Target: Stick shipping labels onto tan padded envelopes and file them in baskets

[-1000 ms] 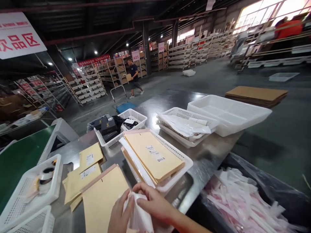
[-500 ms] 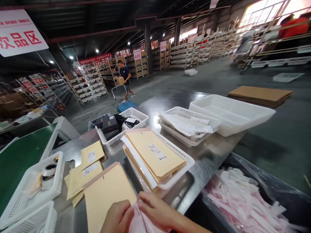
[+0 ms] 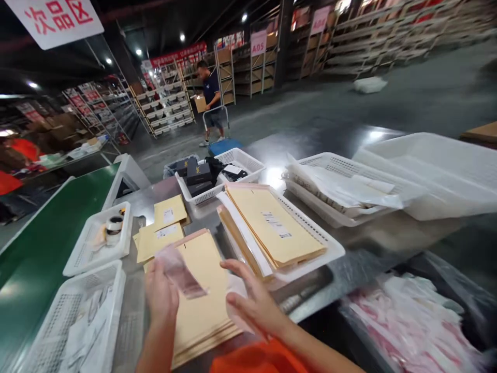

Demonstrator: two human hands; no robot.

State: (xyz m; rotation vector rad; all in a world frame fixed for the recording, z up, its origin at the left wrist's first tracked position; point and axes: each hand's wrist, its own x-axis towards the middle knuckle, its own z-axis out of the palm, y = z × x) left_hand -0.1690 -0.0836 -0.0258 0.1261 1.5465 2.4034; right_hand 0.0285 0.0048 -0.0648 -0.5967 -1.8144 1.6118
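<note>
My left hand [image 3: 161, 292] is closed on a pinkish translucent film [image 3: 182, 274], blurred by motion, above a stack of yellow padded envelopes [image 3: 202, 311]. To its right, my right hand [image 3: 258, 300] has a pale whitish film [image 3: 236, 290] between thumb and fingers, by the stack's right edge. Smaller labelled envelopes [image 3: 169, 212] lie just beyond on the metal table. Beyond my right hand, a white basket [image 3: 334, 254] holds large yellow envelopes [image 3: 267, 217], the top one bearing a printed label.
A green conveyor belt [image 3: 58, 217] runs along the left, beside baskets with tape rolls [image 3: 114, 224] and papers [image 3: 85, 331]. Black boxes [image 3: 198, 173] fill a farther basket. At lower right stands a bin of pink-white strips [image 3: 404, 316]. A person [image 3: 212, 93] stands with a trolley.
My hands have moved apart and up from the pink film they held together; the left now has pinkish film, the right whitish film. The view has turned left.
</note>
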